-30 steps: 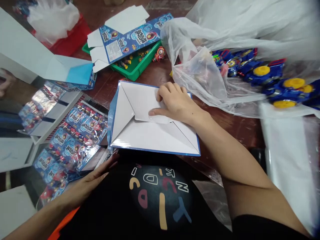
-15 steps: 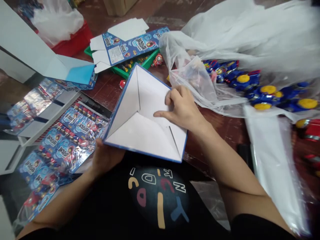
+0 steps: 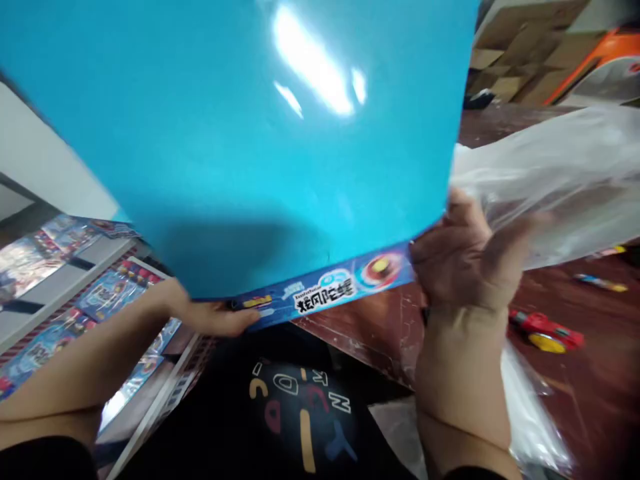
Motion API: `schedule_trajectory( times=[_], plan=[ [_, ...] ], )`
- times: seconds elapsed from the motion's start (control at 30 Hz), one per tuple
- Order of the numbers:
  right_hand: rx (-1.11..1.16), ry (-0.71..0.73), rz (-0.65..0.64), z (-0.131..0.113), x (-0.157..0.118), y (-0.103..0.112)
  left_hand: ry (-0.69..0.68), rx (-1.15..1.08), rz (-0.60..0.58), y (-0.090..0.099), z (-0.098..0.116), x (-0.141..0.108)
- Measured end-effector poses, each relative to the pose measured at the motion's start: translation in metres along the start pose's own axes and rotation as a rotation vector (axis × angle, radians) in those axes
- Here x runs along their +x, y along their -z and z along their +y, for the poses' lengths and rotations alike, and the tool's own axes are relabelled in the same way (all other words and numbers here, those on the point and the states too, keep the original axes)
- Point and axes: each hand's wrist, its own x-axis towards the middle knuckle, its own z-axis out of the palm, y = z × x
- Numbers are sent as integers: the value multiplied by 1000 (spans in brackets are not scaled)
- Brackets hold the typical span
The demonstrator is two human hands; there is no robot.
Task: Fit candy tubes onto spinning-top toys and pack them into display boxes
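A cardboard display box (image 3: 320,297) with a glossy light-blue panel (image 3: 225,167) fills the upper middle of the view, tilted up toward me. Its narrow printed side shows a spinning-top picture and lettering. My left hand (image 3: 210,313) is closed round the lower-left corner, thumb on the printed side. At the lower-right corner, my right hand (image 3: 457,263) presses fingers and palm to the edge, its thumb sticking out away from the box and blurred. The box hides some of the right fingertips.
Packed toy sets (image 3: 105,293) in clear wrap lie at the left, by a white-and-blue open carton (image 3: 60,140). Right of me are a red toy (image 3: 545,331) with a yellow wheel, clear plastic bags (image 3: 560,193) and brown cartons (image 3: 525,47) farther back.
The box has been raised and turned: its white inside faced me before, now the light-blue panel does. My right hand has moved from inside the box to its right edge.
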Motion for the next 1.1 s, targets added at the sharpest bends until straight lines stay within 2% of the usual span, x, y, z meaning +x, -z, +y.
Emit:
schedule_trajectory(
  times=[0.03,0.07,0.1,0.13,0.23,0.27,0.33,0.4,0.47,0.53,0.6,0.67,0.73,0.8,0.87,0.93,1.0,1.07,1.1],
  plan=[
    [78,-61,18,12,-3,3,-5,46,-146,-4,-11,6],
    [124,-111,37,27,-8,3,-4,95,-243,-9,-24,9],
    [111,-144,48,42,-15,-1,7,128,-257,-15,-40,10],
    [82,-173,58,56,-24,-10,21,129,-160,-22,-56,10],
    [26,-273,134,91,-52,-50,73,6,392,-39,-98,4],
    [9,-302,173,98,-60,-66,77,-39,493,-45,-107,3],
    [-29,-311,268,106,-72,-96,61,-81,527,-58,-118,8],
    [-45,-275,369,110,-75,-118,58,-78,526,-74,-121,18],
    [-37,-223,429,114,-69,-129,116,-106,535,-91,-121,28],
    [10,-208,353,120,-58,-131,191,-176,482,-105,-121,36],
    [116,-291,158,129,-43,-126,224,-239,387,-112,-123,40],
    [223,-416,-11,136,-26,-119,223,-259,313,-111,-125,43],
    [275,-498,-71,142,-12,-114,232,-264,235,-103,-126,49],
    [228,-510,-40,146,-4,-110,244,-260,162,-95,-125,55],
    [111,-475,56,150,-6,-108,239,-263,117,-92,-121,58],
    [-9,-424,172,152,-15,-107,192,-252,163,-97,-116,53],
    [-69,-393,245,152,-29,-105,137,-174,307,-108,-111,40],
    [-106,-383,248,147,-42,-102,120,-72,451,-119,-105,25],
    [-122,-386,230,143,-48,-101,138,-61,461,-123,-103,18]
  ],
)
